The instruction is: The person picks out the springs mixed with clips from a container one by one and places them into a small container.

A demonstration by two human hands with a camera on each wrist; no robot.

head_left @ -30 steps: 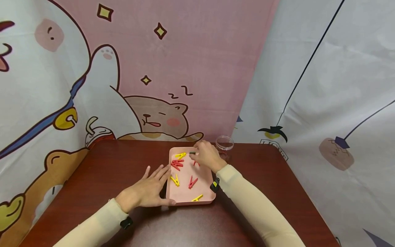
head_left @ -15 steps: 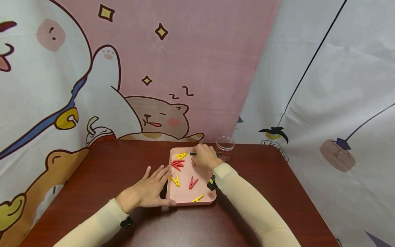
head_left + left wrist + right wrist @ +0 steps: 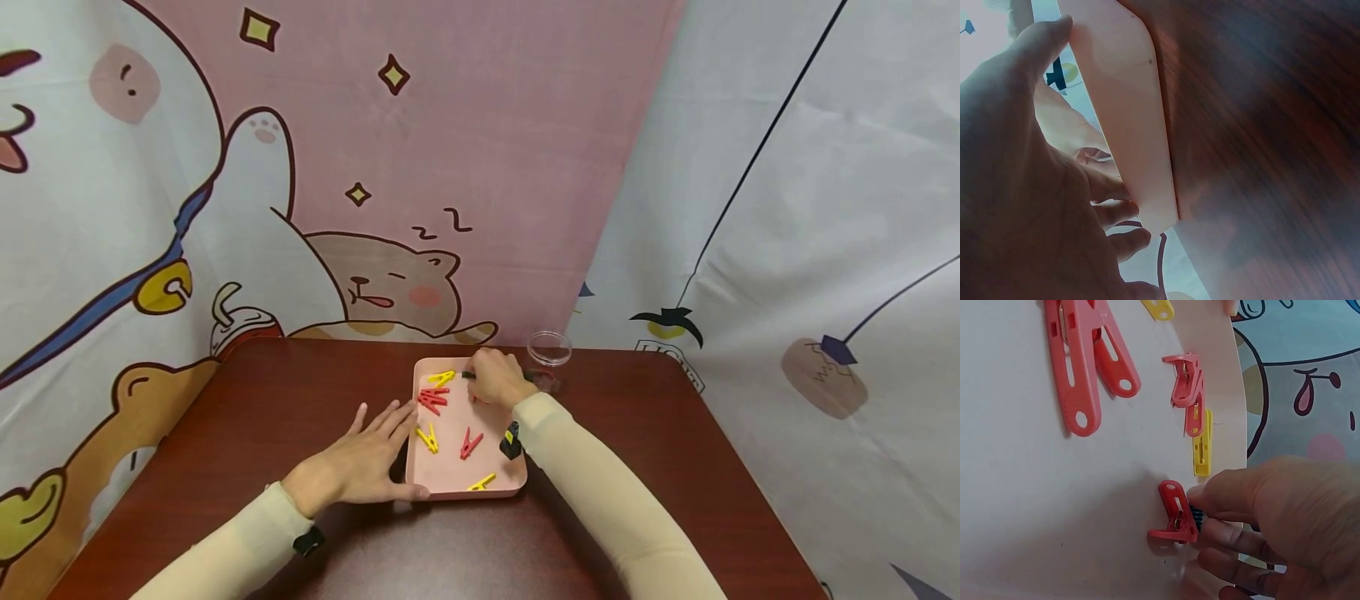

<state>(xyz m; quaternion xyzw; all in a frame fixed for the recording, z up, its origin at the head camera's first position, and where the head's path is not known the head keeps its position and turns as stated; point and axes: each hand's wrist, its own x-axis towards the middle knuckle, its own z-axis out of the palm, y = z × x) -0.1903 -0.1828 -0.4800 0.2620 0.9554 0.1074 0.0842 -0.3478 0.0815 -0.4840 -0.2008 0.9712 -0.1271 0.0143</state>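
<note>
A shallow pink tray (image 3: pixel 442 467) holds several red and yellow clothespins. My left hand (image 3: pixel 360 462) lies along its left side with fingers spread straight and the thumb at the near corner. At the far right corner of the tray, my right hand (image 3: pixel 497 379) pinches a small dark ribbed piece (image 3: pixel 1197 517) between thumb and index finger; most of it is hidden. Right beside those fingertips lies a red clothespin (image 3: pixel 1168 501). A yellow clothespin (image 3: pixel 1202 450) and overlapping red ones (image 3: pixel 1186 384) lie along the tray wall in the right wrist view.
A clear round container (image 3: pixel 549 350) stands behind the right hand, past the tray's far right corner. The brown table (image 3: pixel 645 433) extends on both sides of the tray. A printed cartoon curtain (image 3: pixel 510 167) hangs behind the table.
The right hand has lowered slightly into the tray corner and its fingers have closed in on the dark piece. The left hand and the other clothespins stay in place.
</note>
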